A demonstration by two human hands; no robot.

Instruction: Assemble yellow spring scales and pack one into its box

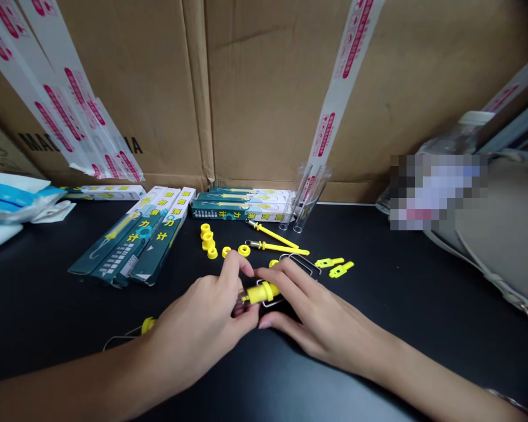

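My left hand is closed around what looks like a clear tube, mostly hidden by the fingers. From its end a yellow plastic cap with a collar sticks out to the right. My right hand curls over that cap, fingers on its collar and thumb below. Bent wire hooks lie just behind the cap, partly covered by the right fingers. Beside my left forearm a yellow fitting with wire shows; the arm hides the rest of it.
Beyond the hands lie yellow rings, stacked yellow caps, two yellow rods with springs and two flat yellow tabs. Clear tubes lean near spring-scale boxes. More boxes lie left; a bag and bottle stand right.
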